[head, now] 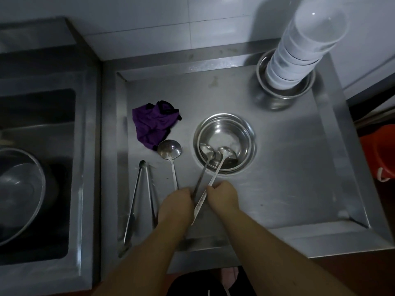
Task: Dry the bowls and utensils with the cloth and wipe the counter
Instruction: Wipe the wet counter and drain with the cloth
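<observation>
Steel bowl (224, 143), mid-counter (288, 167), holding two ladle heads: left ladle (206, 159), handle gripped by left hand (176, 205); right ladle (222, 155), handle pinched by right hand (223, 196). Left of bowl: third ladle (170, 149), purple cloth (152, 122), tongs (139, 199).

No readable text anywhere.

Counter (288, 167) open right, bowl stack (299, 50) back corner

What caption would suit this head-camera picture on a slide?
Left hand and right hand each hold a ladle handle, scoops resting in a steel bowl; purple cloth lies nearby.
</observation>
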{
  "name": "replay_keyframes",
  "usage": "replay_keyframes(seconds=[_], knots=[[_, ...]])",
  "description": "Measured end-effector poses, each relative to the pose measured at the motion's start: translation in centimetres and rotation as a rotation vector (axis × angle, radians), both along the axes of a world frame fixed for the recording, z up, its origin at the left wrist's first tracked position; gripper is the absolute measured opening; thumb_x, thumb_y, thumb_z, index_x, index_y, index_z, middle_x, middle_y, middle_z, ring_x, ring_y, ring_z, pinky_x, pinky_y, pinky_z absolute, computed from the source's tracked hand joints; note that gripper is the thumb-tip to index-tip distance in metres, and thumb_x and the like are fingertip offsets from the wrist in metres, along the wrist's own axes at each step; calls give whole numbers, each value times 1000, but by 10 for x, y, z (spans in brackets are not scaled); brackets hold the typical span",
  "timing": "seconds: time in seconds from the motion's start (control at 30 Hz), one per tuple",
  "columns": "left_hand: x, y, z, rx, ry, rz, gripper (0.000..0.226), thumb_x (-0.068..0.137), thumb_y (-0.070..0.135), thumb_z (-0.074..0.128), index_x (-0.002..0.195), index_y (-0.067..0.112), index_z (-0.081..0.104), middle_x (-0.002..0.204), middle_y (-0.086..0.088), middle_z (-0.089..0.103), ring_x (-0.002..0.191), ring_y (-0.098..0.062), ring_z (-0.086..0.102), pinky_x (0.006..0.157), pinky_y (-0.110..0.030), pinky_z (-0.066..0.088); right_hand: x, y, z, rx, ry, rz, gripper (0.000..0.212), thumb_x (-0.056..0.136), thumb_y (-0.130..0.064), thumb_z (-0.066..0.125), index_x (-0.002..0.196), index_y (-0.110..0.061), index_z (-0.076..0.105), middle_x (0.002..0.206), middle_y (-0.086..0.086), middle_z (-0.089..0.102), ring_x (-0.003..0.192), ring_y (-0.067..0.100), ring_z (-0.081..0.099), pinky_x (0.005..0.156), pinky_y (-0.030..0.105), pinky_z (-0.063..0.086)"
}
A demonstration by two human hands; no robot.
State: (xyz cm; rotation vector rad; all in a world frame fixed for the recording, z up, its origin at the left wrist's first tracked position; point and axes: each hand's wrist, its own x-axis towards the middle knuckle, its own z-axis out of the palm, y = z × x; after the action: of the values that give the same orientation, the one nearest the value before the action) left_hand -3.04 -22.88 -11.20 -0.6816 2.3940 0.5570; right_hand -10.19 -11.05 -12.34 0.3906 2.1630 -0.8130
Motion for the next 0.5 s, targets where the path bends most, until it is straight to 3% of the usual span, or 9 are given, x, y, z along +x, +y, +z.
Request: replay_keyframes(seconds=[0.07,0.13,0.27,0.37,0.43,0.5], knots=[[-1,1,1,19,-26,11,13,98,19,58,102,26,69,97,0,73,90,-24,72,79,-36,57,2,2,0,-26,2,-37,24,98,-21,65,75,-18,72,83,2,71,72,16,62,68,29,45],[-4,2,4,50,-33,36,14,98,20,57,100,26,70,90,1,73,84,-22,72,82,-41,62,2,3,1,-61,4,-54,21,100,-20,64,79,-21,69,85,1,70,70,10,57,65,28,43],[-9,6,11,96,-17,93,16,99,28,56,102,29,72,97,5,74,90,-20,70,87,-42,60,1,7,6,-166,-19,-173,17,100,-16,62,94,-10,76,96,10,79,91,28,74,89,45,60],[-9,11,16,181,-5,149,17,99,30,58,104,33,75,96,10,76,83,-9,68,72,-29,56,1,14,10,-252,-59,-245,18,101,-14,61,97,-8,78,93,11,79,90,31,76,90,52,62],[-8,15,19,230,15,173,18,100,31,60,106,34,76,95,12,76,77,0,63,60,-18,44,1,18,12,-285,-75,-241,17,102,-12,60,103,-8,77,98,12,79,95,31,76,92,51,62],[-9,22,24,248,35,182,18,99,32,61,104,35,78,92,14,76,74,2,62,58,-16,39,1,24,14,-296,-81,-228,19,102,-9,58,103,-6,76,99,14,78,96,31,75,90,46,62]])
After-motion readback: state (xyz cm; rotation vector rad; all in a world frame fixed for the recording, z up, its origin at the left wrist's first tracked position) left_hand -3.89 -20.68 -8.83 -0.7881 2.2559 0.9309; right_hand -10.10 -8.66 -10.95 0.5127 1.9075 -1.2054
